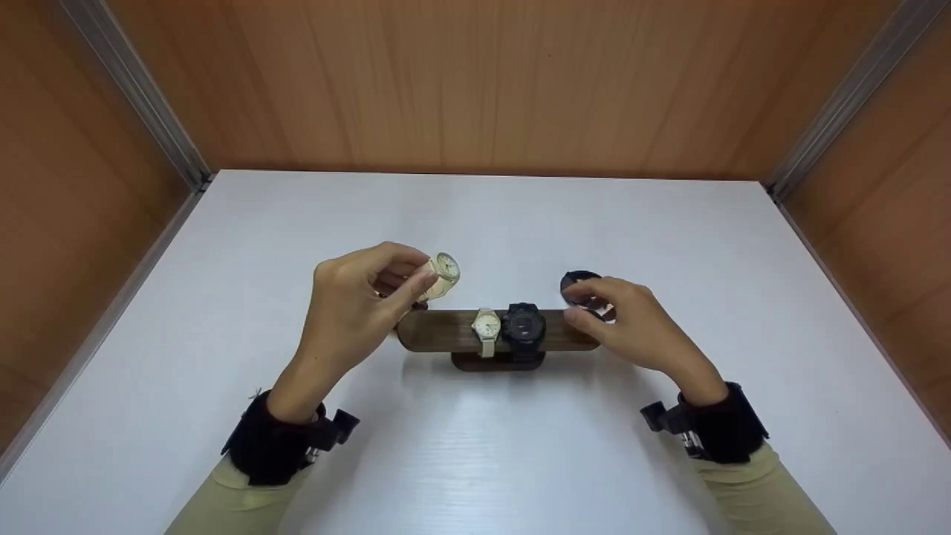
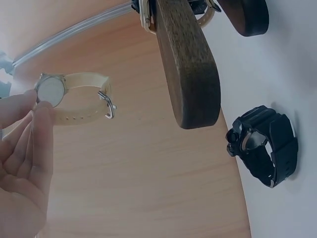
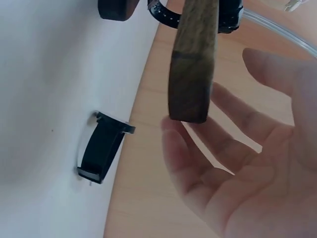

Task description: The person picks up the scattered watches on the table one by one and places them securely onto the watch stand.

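Observation:
My left hand (image 1: 425, 281) pinches a cream watch (image 1: 446, 272) by its case and holds it up above the left end of a dark wooden watch stand (image 1: 435, 332). In the left wrist view the cream watch (image 2: 74, 97) hangs from my fingertips (image 2: 43, 110) with its strap buckled. A second cream watch (image 1: 487, 331) and a black watch (image 1: 524, 329) sit side by side on the stand's bar. My right hand (image 1: 588, 306) hovers at the bar's right end, fingers relaxed and holding nothing (image 3: 233, 163). Another black watch (image 1: 578, 281) lies on the table just behind that hand.
The white table (image 1: 475, 453) is walled by wooden panels at the back and on both sides. The loose black watch (image 3: 102, 148) lies apart from the stand's bar (image 3: 193, 59). The same watch (image 2: 265, 145) shows past the bar (image 2: 190, 64) in the left wrist view.

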